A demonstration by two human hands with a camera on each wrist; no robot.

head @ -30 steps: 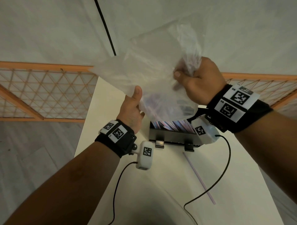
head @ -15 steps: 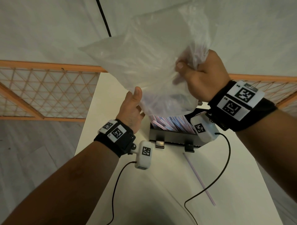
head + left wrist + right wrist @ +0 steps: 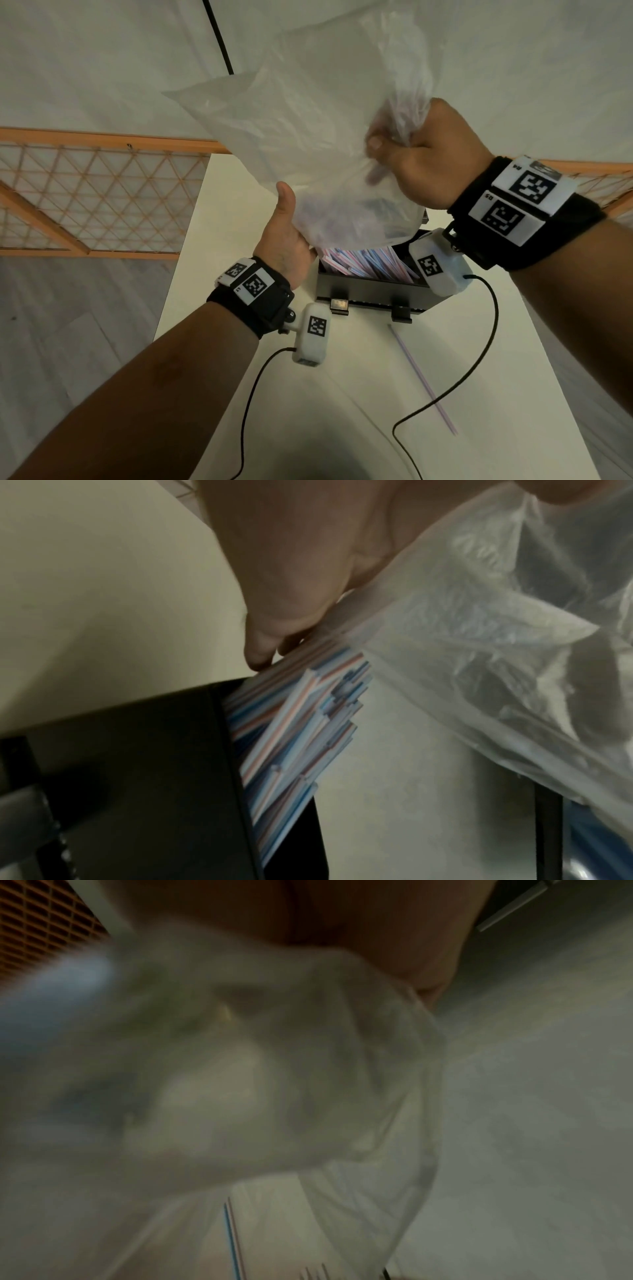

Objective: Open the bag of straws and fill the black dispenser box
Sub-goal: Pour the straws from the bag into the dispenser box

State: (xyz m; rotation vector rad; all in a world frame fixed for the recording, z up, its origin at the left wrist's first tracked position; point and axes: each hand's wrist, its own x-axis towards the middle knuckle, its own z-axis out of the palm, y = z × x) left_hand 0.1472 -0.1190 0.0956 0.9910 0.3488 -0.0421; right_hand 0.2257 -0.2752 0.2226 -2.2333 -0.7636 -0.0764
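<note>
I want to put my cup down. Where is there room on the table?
Bare table lies left of the black dispenser box, and some in front of it left of the loose straw. Over the box it is crowded: bag, both hands, straws.

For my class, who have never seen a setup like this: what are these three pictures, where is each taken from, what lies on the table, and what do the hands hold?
No machine here: a person works with bare hands, wearing cameras. The head view looks down at both arms; the other two look along each wrist.

On the white table stands the black dispenser box, full of striped straws. One loose straw lies in front of it.

Both hands hold a clear plastic bag upside down over the box. The right hand grips its bunched upper end; the left hand holds the lower part, near the opening. The right wrist view is blurred, mostly showing plastic.
</note>
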